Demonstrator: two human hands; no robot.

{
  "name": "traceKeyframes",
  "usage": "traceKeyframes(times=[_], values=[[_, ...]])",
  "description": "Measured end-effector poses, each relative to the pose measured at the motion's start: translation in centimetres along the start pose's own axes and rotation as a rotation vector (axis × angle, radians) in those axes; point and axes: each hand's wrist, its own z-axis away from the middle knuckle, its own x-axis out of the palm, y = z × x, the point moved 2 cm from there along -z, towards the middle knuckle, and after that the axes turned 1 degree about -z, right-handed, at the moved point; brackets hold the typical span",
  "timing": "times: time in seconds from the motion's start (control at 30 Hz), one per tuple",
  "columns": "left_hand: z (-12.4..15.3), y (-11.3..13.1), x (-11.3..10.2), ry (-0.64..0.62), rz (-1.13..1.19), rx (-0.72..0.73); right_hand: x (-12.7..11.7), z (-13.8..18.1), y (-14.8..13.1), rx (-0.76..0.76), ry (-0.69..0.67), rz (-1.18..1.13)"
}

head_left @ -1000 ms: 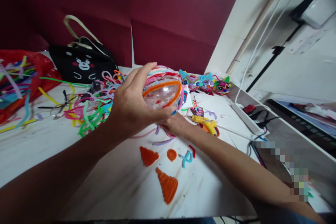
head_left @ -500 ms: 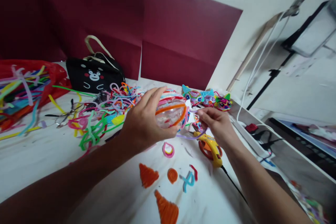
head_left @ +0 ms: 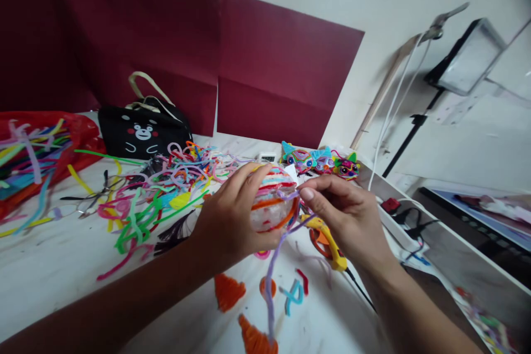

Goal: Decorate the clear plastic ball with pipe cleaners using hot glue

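My left hand [head_left: 232, 218] is wrapped round a clear rounded plastic form [head_left: 271, 215] striped with orange, red, white and blue pipe cleaners. Between thumb and forefinger, my right hand [head_left: 346, 213] pinches a purple pipe cleaner [head_left: 271, 282]. One end of it lies against the form's right side, and its long tail hangs down over the table. Behind my right hand lies a yellow hot glue gun [head_left: 329, 243], partly hidden. Below the form are orange pipe-cleaner triangles [head_left: 229, 292], an orange coil [head_left: 267, 287] and a bent blue piece [head_left: 293, 297].
A tangle of coloured pipe cleaners [head_left: 182, 177] spreads at left, with eyeglasses [head_left: 89, 202] beside it. Behind stand a black bag [head_left: 143, 133] and a red plastic bag [head_left: 85, 138]. Decorated animal faces [head_left: 301, 159] sit at the back. A power strip [head_left: 400, 221] lies right.
My right hand has drawn closer to the form, bringing the purple pipe cleaner against its side. The tail now hangs down in front. The camera view has shifted slightly.
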Motion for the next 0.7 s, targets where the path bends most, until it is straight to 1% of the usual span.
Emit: traceKeyframes(times=[0.17, 0.4, 0.5, 0.6, 0.7], values=[[0.06, 0.30, 0.03, -0.024, 0.028, 0.006, 0.19, -0.09, 0.15, -0.005, -0.015, 0.042], [0.49, 0.32, 0.55, -0.023, 0.035, 0.000, 0.47, -0.27, -0.05, 0.003, -0.032, 0.069], [0.56, 0.31, 0.67, -0.039, 0.034, -0.011, 0.55, -0.28, 0.00, -0.003, -0.065, 0.074], [0.50, 0.36, 0.59, -0.051, 0.031, -0.011, 0.47, -0.21, 0.02, -0.079, -0.116, 0.096], [0.40, 0.47, 0.47, -0.078, 0.016, -0.001, 0.29, -0.15, -0.17, -0.231, -0.160, 0.249]])
